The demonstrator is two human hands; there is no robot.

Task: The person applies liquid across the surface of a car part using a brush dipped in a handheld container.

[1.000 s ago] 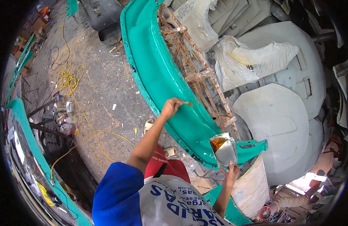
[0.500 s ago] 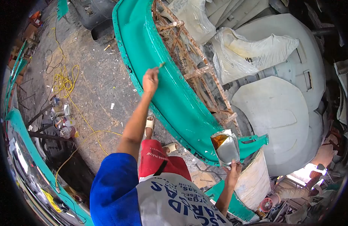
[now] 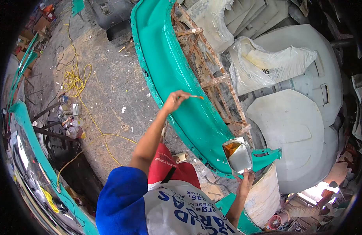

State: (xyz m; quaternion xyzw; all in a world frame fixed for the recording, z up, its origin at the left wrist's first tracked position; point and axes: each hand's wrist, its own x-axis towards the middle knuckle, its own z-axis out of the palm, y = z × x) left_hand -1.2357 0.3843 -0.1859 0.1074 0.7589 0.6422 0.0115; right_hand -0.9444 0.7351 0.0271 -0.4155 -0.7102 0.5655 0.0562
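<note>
A long, curved green panel [image 3: 177, 82] with a glossy surface runs from the top centre down to the right. Over its middle, my left hand [image 3: 175, 100] is closed on the handle of a small brush [image 3: 196, 96], whose orange-brown tip is at the panel's inner edge. My right hand [image 3: 245, 180] grips the bottom of a silvery open container [image 3: 240, 157] beside the panel's lower end. Amber liquid shows inside the container, which is tilted.
A rusty metal frame [image 3: 216, 81] stands along the panel's right side. Grey panels [image 3: 287, 129] and a plastic-wrapped piece [image 3: 267, 64] lie at the right. Yellow cable [image 3: 74, 81] crosses the floor at the left, near cans and bottles [image 3: 67, 121].
Since half a second ago, my left hand with the brush has come down and to the right along the panel. The whole view has shifted slightly. My right hand still holds the container.
</note>
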